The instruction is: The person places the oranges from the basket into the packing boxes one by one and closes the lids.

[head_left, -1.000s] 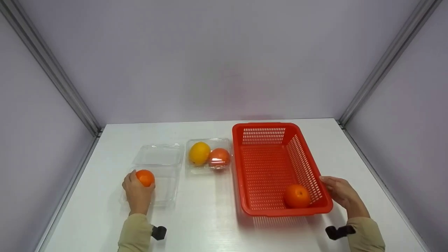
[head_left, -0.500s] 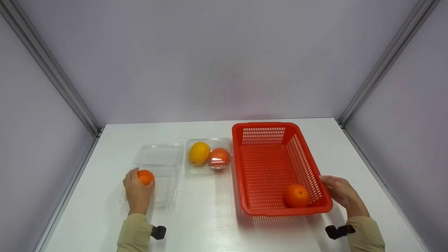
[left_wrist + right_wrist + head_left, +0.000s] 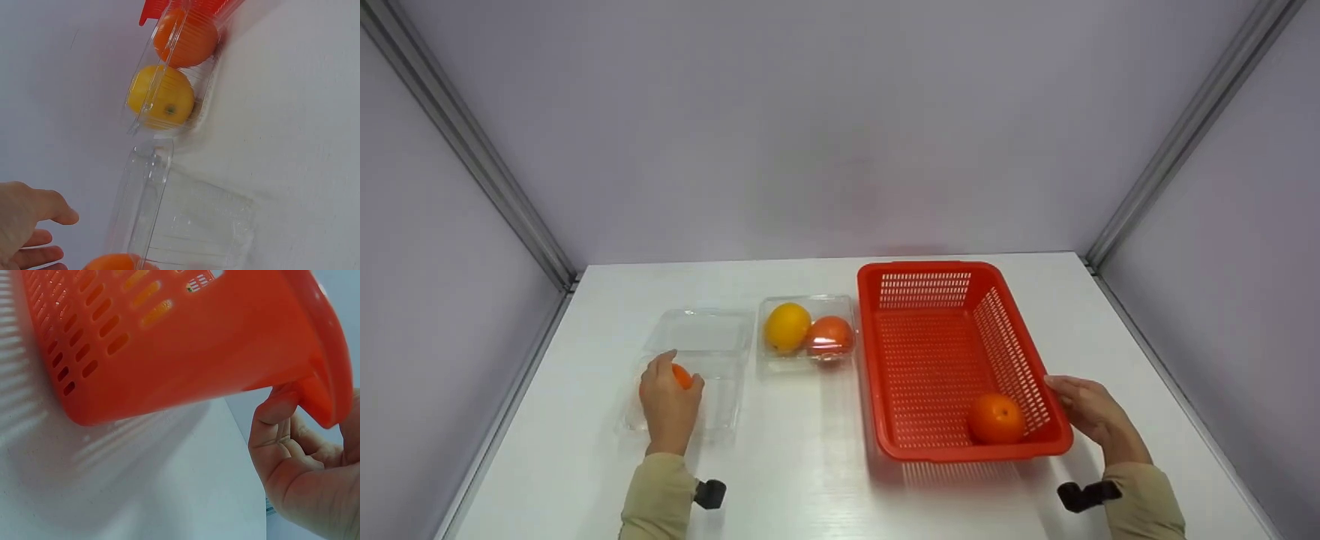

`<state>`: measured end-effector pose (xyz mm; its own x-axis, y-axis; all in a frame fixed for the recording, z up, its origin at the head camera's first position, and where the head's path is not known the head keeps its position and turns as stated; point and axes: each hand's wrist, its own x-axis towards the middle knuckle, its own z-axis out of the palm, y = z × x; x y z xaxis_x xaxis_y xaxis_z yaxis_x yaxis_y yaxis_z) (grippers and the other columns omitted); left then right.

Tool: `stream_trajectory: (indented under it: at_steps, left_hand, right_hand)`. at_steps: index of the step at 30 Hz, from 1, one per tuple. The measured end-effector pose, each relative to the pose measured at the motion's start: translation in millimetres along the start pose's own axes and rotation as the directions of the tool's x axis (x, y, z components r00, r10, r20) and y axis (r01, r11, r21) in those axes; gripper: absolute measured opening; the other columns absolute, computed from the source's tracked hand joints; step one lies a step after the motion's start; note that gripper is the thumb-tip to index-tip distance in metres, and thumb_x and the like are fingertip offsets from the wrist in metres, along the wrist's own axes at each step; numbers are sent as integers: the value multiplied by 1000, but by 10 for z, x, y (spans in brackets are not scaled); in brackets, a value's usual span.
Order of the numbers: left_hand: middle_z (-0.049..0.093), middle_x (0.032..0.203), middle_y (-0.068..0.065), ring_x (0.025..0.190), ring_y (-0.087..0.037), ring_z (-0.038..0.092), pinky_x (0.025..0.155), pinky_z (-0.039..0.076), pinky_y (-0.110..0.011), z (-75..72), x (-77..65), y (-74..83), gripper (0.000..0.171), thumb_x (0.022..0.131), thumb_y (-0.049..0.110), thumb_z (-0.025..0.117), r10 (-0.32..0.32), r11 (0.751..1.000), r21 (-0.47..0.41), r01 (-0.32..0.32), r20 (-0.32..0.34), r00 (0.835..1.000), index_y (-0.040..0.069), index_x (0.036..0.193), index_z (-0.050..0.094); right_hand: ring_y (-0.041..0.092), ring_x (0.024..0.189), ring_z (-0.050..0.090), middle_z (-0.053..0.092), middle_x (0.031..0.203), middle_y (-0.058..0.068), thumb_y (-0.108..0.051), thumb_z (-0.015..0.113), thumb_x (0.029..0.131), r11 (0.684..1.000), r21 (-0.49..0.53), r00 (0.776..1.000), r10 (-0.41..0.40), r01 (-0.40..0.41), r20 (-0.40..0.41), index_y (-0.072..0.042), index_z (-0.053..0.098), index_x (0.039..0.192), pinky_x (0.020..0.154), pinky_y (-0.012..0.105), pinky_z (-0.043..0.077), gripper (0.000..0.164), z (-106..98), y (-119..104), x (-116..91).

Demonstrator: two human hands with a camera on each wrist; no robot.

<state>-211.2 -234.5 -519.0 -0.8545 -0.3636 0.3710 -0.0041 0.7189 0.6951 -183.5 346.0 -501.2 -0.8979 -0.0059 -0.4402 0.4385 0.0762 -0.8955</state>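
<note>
My left hand [image 3: 669, 401] is above an orange [image 3: 681, 376] that lies in the left part of an opened clear plastic clamshell box [image 3: 720, 405]. In the left wrist view the left hand [image 3: 28, 225] has its thumb and fingers spread, apart from the orange [image 3: 112, 262] in the box [image 3: 208, 219]. On the right, my right hand [image 3: 1091, 412] holds the rim of a red plastic basket [image 3: 952, 455] at its near right corner. The right wrist view has curled fingers [image 3: 275, 408] under that rim. One orange [image 3: 996, 420] sits inside the basket.
Between the opened box and the basket stands a second clear clamshell box [image 3: 825, 304]. It contains a yellow fruit [image 3: 787, 328] and an orange-coloured fruit [image 3: 830, 335]. A white table [image 3: 810, 480] bears everything, with grey walls [image 3: 840, 135] behind and at both sides.
My left hand has let go of the orange in the opened box, its fingers spreading, and has shifted slightly right and forward. The right hand and the basket stay put.
</note>
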Motion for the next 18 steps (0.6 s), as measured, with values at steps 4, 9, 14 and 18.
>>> stream_trajectory:
  at_steps: [4,9,14,18]
  left_hand:
    - [55,121,-31,114,-46,51,101,47,-55,19,-17,31,45,79,-4,68,-4,1000,0,4,24,1000,-11,121,53]
    - [54,125,-30,121,-44,49,105,45,-53,36,-40,66,46,81,-2,67,-34,999,2,34,79,996,-11,124,52]
    - [54,126,-30,120,-44,51,107,45,-50,53,-53,108,46,83,1,66,-39,999,26,37,123,992,-11,126,51]
    - [56,123,-30,119,-43,53,106,46,-49,73,-67,129,44,84,1,66,-25,999,24,22,130,991,-11,124,52]
  right_hand:
    - [4,86,66,69,90,-13,-32,56,97,1000,-4,1000,-3,3,3,-21,68,103,80,21,56,18,2,1,-4]
    - [4,86,66,69,90,-13,-31,55,97,1000,8,1000,-2,2,6,-23,68,100,81,21,56,15,1,3,-7]
    - [4,86,66,69,90,-12,-31,56,97,1000,18,1000,4,-4,4,-24,68,99,80,21,56,14,1,3,-5]
    - [4,86,67,71,90,-12,-30,54,97,1000,17,1000,-3,2,11,-23,69,99,80,21,56,16,1,6,-7]
